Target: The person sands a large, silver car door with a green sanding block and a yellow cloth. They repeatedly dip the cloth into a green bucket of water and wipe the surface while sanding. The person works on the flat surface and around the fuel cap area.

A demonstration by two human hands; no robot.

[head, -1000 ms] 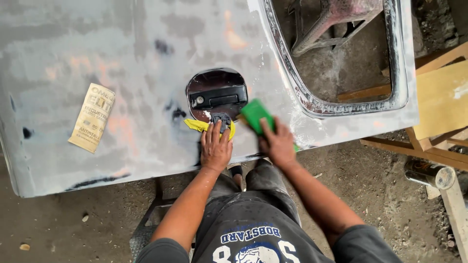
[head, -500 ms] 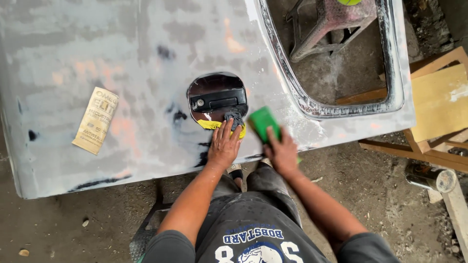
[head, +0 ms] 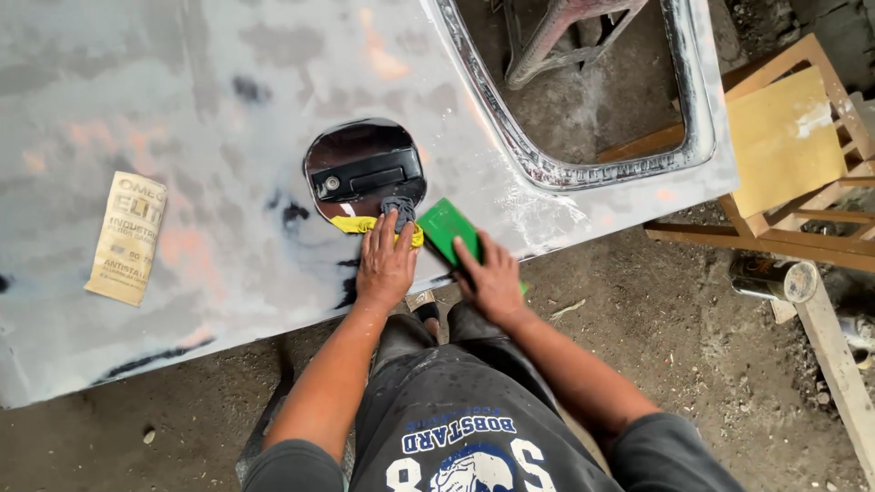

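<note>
Grey primer covers the door panel, which lies flat in front of me with patches of orange and dark showing through. My left hand lies palm down on it, fingers stretched forward and pressing a dark scrap of sandpaper against the lower edge of the handle recess. A strip of yellow tape runs along that edge, just under my fingertips. Inside the recess sits the black handle.

My right hand is just beside the left, near the panel's lower edge, fingers closed down over a green block that rests flat on the panel. The block's upper end sticks out beyond my fingers, close to the tape.

Off to the left, well apart from both hands, a tan sheet of sandpaper lies on the panel. Up right is the window opening with its worn rim, and a metal stand shows through it. A wooden frame stands on the dirt floor to the right, with a can near it.
</note>
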